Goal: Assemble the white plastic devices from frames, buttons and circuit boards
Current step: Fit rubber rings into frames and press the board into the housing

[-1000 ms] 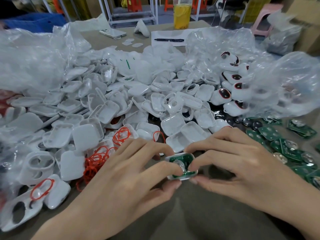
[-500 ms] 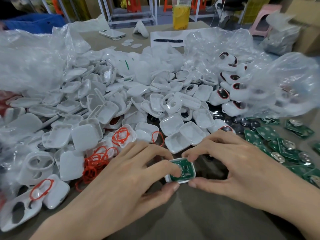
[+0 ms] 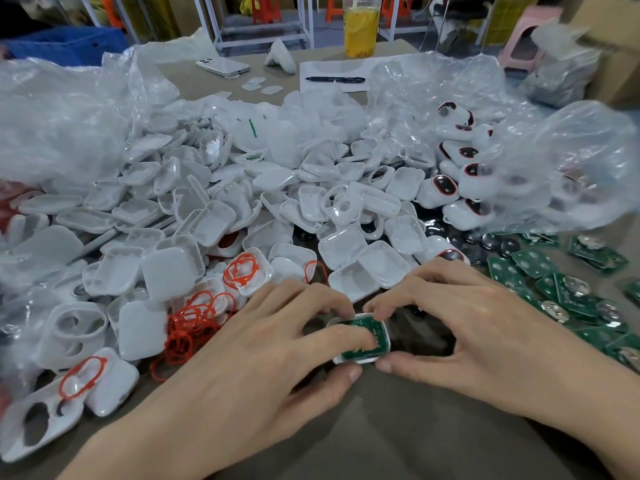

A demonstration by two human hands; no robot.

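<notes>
A small white plastic frame with a green circuit board seated in it lies on the brown table, low in the middle. My left hand grips the frame's left side, its index finger pressing down on the board and its thumb under the near edge. My right hand pinches the right side, fingertips on the far corner and thumb at the near corner. A big heap of white shells fills the table behind. Loose green circuit boards lie to the right. Red rubber rings sit left of my hands.
Assembled white devices with dark red-rimmed buttons lie in a clear plastic bag at the right. Another clear bag bulges at the left. Far back are a phone, a pen on paper and a yellow drink.
The frame and board have turned slightly between my hands. My left index finger has slid further over the board, now covering its round metal part. Both hands stay in place.
</notes>
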